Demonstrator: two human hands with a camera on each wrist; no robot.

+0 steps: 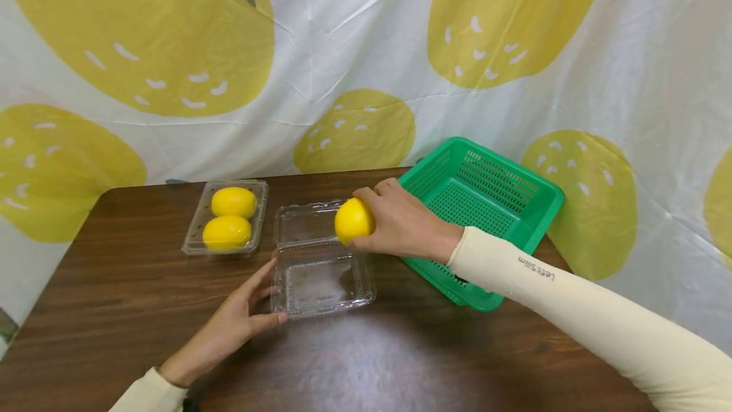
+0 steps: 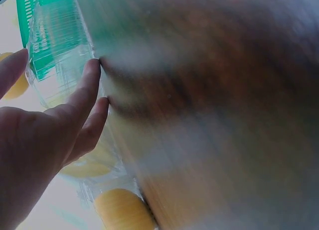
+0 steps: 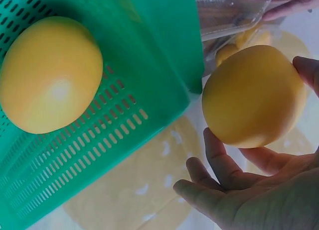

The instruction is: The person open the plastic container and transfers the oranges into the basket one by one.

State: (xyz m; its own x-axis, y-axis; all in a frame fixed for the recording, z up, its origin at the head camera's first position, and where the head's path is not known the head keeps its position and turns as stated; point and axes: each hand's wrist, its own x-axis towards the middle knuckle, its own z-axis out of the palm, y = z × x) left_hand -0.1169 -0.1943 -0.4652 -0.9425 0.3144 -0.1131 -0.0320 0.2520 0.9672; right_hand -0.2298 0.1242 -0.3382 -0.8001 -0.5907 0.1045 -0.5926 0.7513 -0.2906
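Observation:
My right hand [image 1: 403, 221] pinches a lemon [image 1: 352, 220] between thumb and fingertips, over the back right part of an opened clear plastic clamshell [image 1: 320, 278]. In the right wrist view the held lemon [image 3: 254, 95] appears beside the basket's wall. The clamshell lies with its lid [image 1: 305, 224] folded back, away from me. At its left side my left hand [image 1: 243, 307] has fingers and thumb spread, the tips right at the plastic edge. The left wrist view shows these fingers [image 2: 84, 90] mostly straight against the clear plastic.
A green perforated basket [image 1: 532, 186] stands at the back right, partly behind my right forearm. Another lemon [image 3: 52, 75] lies in it. To the left, a second clear clamshell [image 1: 197, 234] holds two lemons [image 1: 229, 218]. A patterned cloth [image 1: 354, 49] hangs behind the wooden table [image 1: 126, 285].

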